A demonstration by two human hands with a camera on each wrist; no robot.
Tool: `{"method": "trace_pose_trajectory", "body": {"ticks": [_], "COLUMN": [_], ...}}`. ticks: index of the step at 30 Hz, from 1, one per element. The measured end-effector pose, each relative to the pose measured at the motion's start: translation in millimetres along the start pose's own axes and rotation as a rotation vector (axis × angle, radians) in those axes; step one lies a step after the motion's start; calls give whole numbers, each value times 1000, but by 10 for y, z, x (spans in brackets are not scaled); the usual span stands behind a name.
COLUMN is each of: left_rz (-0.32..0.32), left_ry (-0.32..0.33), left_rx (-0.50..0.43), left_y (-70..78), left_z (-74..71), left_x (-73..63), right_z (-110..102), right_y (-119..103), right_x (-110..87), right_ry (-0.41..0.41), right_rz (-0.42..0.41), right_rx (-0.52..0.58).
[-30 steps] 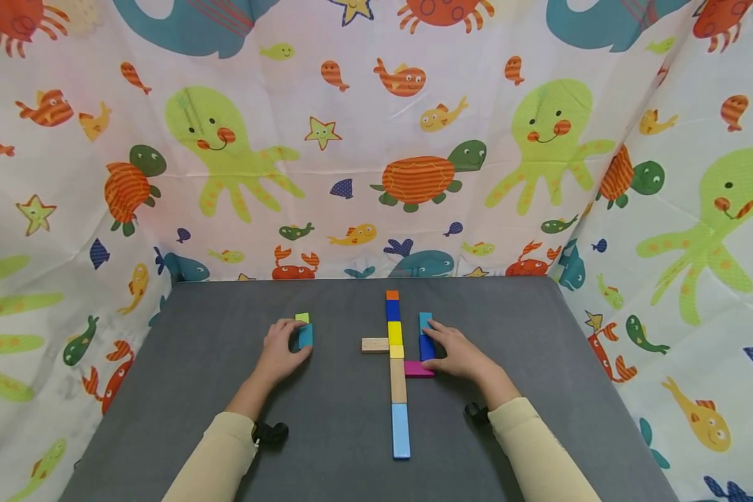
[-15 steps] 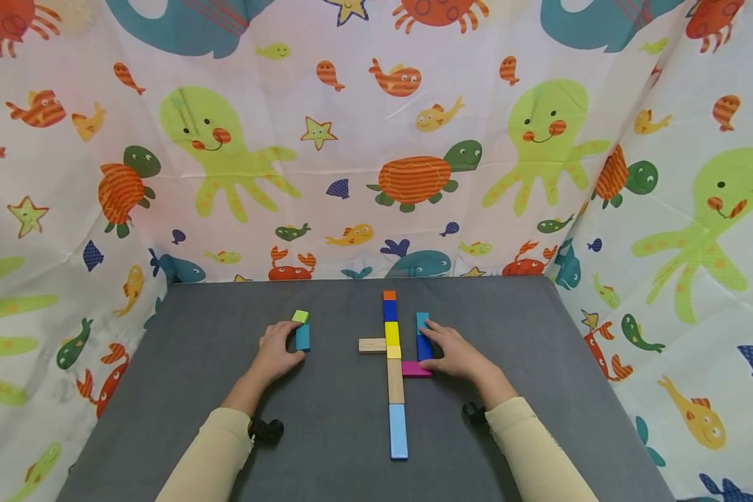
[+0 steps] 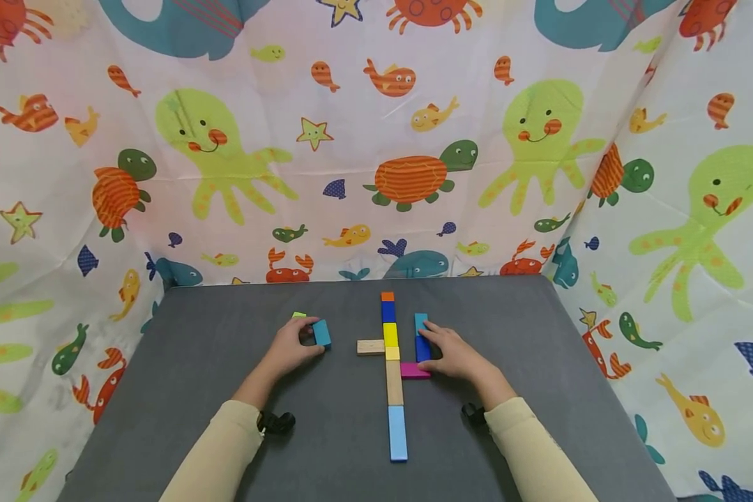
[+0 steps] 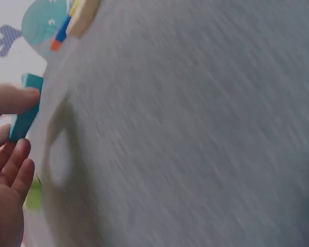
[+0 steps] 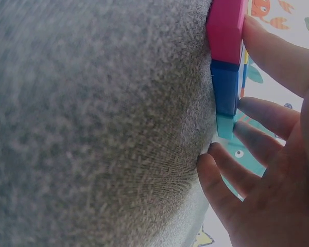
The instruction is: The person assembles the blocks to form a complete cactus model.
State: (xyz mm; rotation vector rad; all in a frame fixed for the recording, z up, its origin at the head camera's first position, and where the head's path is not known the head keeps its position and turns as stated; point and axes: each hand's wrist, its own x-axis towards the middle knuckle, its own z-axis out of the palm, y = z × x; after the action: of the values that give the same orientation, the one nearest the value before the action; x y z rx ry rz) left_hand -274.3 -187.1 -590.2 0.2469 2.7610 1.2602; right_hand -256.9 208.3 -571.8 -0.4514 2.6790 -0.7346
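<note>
In the head view my left hand (image 3: 293,346) pinches a teal block (image 3: 322,332) between thumb and fingers. The left wrist view has this teal block (image 4: 27,110) raised off the cloth, its shadow beside it. A lime green block (image 3: 298,314) lies just behind that hand, partly hidden by it. My right hand (image 3: 453,352) rests at a short column made of a dark blue block (image 3: 422,348) and a light blue block (image 3: 420,321). In the right wrist view its thumb touches the magenta block (image 5: 227,33), and fairly straight fingers lie along the blue ones.
A long row of flat blocks runs down the table's middle: orange, blue, yellow (image 3: 391,335), plain wood (image 3: 394,382) and pale blue (image 3: 398,433). One wooden block (image 3: 370,347) sticks out leftward. Grey cloth (image 3: 326,432) covers the table; a sea-animal curtain (image 3: 351,167) surrounds it.
My left hand has taken the teal block up from in front of the lime green one and moved it right, tilted. The green block shifted slightly. My right hand has stayed at its blocks.
</note>
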Motion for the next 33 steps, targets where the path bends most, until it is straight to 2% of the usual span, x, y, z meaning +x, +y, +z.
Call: {"method": "trace_pose_trajectory", "body": {"ticks": [7,11,16,19,26,33], "left_rz": [15,5,-4,-15,-33,0], "left_ry": [-66,-108,-123,-129,-134,-158], "left_rx": [-46,-56,-52,-46,-46,-82], "left_y": [330,424,420,406,384,387], "left_z": [83,190,343,407,483,510], "left_x": [220,317,427,448,428,431], "right_z": [-27,-18,3,13,9,9], "right_y": [-7,12,33,26,7,6], "right_x": [13,16,26,24,9,5], "right_ry": [-5,-8,-2,0,-7,-1], "right_rz": [5,14,13,-1,7,8], "right_rx": [-6,-13,-12,-11,-2,6]}}
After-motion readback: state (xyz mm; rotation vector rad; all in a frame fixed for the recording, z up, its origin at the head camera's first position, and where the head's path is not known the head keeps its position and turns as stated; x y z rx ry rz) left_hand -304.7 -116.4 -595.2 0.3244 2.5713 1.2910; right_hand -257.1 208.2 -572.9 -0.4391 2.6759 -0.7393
